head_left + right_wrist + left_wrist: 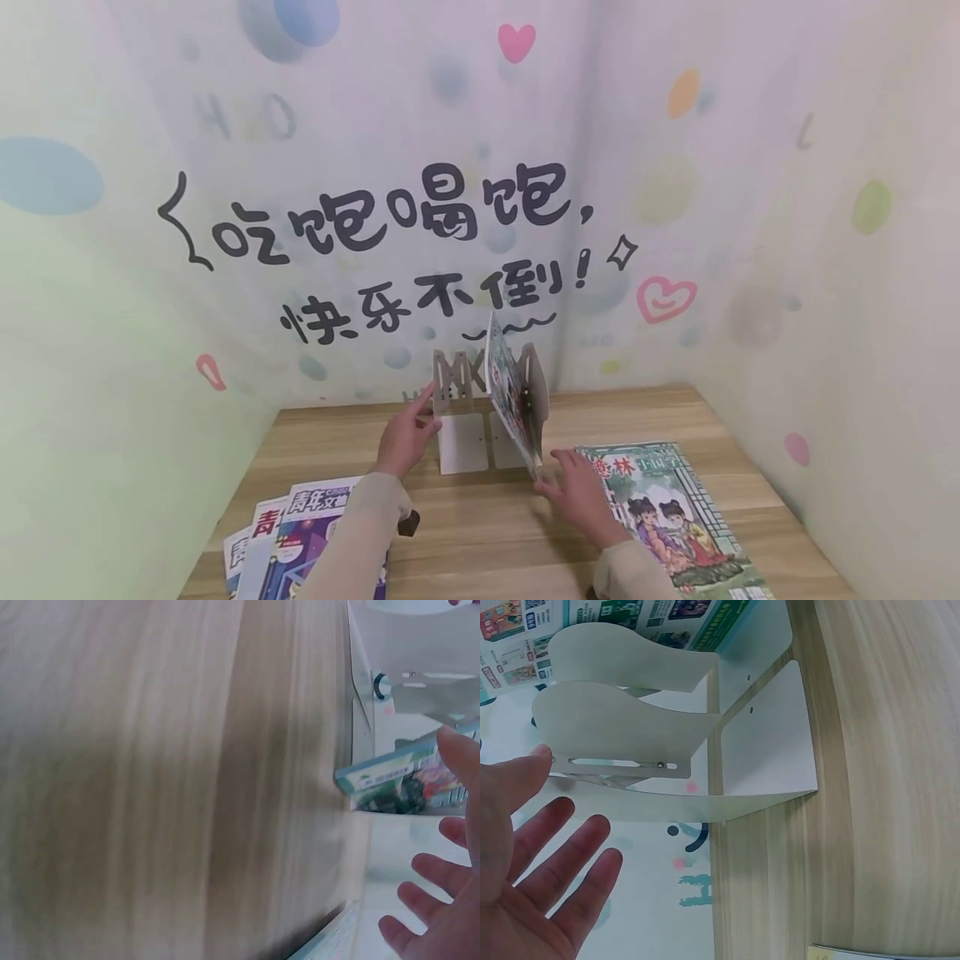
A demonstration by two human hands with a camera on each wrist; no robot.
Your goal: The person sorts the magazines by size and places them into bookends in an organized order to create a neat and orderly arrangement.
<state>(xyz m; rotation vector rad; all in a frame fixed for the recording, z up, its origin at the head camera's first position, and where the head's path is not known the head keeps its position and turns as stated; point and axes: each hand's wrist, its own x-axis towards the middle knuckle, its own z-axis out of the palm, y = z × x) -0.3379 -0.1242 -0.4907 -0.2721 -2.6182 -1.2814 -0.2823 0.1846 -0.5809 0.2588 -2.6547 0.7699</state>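
Magazine (504, 383) stands tilted inside the pale rack (461, 446), close beside its right end panel (543, 400), which probably keeps it from toppling. Both hands flank the rack, fingers spread: the left hand (405, 437) at its left edge, perhaps to steady it, the right hand (581, 492) by the magazine's lower corner (I cannot tell whether it touches). Wood-grain worktop (480, 542) carries overlapping booklets (300, 533) at left, another issue (667, 517) at right; pale walls (405, 108) with dark lettering (450, 200) enclose it.
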